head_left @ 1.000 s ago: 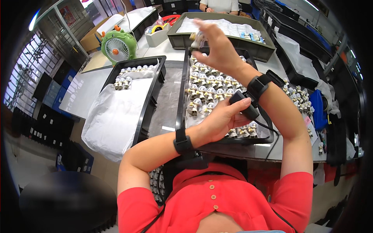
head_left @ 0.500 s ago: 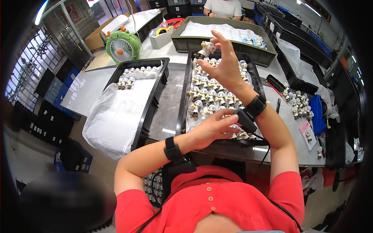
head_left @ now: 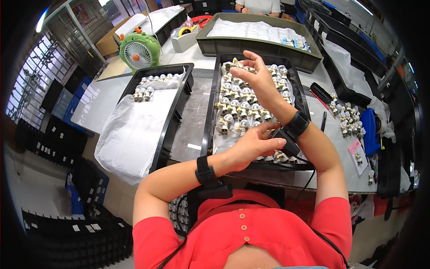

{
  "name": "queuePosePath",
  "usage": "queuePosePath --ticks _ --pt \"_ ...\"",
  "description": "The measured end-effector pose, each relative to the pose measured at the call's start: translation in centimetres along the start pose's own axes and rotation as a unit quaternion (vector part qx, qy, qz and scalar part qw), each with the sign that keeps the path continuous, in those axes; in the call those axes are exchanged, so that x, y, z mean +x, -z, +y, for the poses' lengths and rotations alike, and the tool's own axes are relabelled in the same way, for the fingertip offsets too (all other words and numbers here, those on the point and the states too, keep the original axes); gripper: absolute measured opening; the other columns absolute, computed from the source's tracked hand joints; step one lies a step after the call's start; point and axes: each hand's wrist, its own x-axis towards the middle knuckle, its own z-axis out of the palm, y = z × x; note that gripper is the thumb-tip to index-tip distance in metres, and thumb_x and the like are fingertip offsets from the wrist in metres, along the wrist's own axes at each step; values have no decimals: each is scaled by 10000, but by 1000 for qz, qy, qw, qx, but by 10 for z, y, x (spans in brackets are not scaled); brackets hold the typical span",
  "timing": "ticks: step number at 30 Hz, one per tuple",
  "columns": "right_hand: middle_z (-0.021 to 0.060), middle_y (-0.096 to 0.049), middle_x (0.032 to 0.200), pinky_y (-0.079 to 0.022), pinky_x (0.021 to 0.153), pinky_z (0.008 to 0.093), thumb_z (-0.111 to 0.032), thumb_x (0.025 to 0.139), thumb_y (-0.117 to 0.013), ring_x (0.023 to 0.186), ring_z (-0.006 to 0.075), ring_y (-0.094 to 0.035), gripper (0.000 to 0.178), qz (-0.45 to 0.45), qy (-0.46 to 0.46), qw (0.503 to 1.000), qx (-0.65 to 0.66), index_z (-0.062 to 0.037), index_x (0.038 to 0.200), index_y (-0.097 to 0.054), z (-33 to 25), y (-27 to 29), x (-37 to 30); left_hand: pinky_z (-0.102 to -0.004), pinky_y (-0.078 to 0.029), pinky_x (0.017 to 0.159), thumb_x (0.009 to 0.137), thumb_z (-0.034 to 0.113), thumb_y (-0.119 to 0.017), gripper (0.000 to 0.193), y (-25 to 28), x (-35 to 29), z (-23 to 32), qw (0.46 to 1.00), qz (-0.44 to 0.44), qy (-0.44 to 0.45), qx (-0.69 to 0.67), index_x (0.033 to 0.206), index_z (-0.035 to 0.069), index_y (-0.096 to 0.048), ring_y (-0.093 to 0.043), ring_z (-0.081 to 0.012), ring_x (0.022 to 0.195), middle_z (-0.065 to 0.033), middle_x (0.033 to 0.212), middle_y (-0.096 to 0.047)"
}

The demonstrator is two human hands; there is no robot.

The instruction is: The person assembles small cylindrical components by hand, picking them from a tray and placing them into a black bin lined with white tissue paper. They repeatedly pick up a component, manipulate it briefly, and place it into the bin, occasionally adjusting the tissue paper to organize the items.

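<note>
My right hand [head_left: 260, 78] is raised over the far end of a black tray [head_left: 208, 130] filled with rows of small white-and-gold figurines [head_left: 244, 107]. Its thumb and fingers are round one figurine [head_left: 234, 63], tilted at the tray's far left corner; part of it is hidden by the fingers. My left hand [head_left: 251, 145] hovers above the near end of that tray, under my right wrist. Its thumb and forefinger are spread apart and nothing shows between them; the other fingers are partly hidden.
At left, a black tray [head_left: 172, 119] lined with white sheeting holds a few figurines. A green fan [head_left: 139, 51] and a large olive bin [head_left: 264, 45] stand behind. Loose figurines [head_left: 349, 119], a pen [head_left: 324, 121] and a blue container [head_left: 371, 132] lie at right. A person [head_left: 260, 6] sits opposite.
My right hand has come down toward the tray, and its fingers have drawn closer together. The figurine in it is lower and turned. My left hand has moved slightly right, its thumb stretched out.
</note>
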Motion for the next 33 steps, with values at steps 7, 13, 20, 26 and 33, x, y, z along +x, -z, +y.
queuePosePath --ticks 7,13,20,26,33 --pt "121 -476 1173 -430 874 329 -271 702 -763 1004 190 -516 798 -47 -3 998 -33 -44 1342 -343 4 1 -17 -275 -450 875 861 277 -642 679 17 -9 9 999 -15 27 28 1380 12 -293 -562 -141 1031 -95 1216 -521" --pt "136 -488 1185 -419 944 348 -69 652 -714 1091 249 -515 792 -81 286 922 -248 -88 1355 -350 1 4 -23 -324 -466 869 939 347 -491 415 87 -19 35 987 124 -69 -77 1251 80 -432 -576 -207 1052 -104 1194 -547" --pt "134 -480 1206 -532 753 283 16 667 -661 1107 241 -521 777 -135 300 913 -242 -84 1366 -336 13 2 -27 -323 -457 889 957 284 -473 376 99 -9 31 979 138 -135 -72 1268 80 -418 -581 -182 1035 -97 1207 -543" --pt "140 -490 1223 -462 892 379 -1 633 -691 1068 308 -513 800 -161 317 903 -240 -105 1355 -363 25 -1 -27 -318 -466 866 943 244 -512 338 96 -16 27 974 166 -134 -71 1228 71 -452 -595 -207 1034 -95 1145 -589" --pt "150 -473 1241 -456 905 378 -2 657 -696 1095 317 -497 779 -175 348 887 -250 -98 1355 -366 24 -3 -32 -299 -477 833 936 226 -524 333 94 -19 25 971 196 -135 -16 1225 74 -463 -607 -175 975 -95 1155 -590"
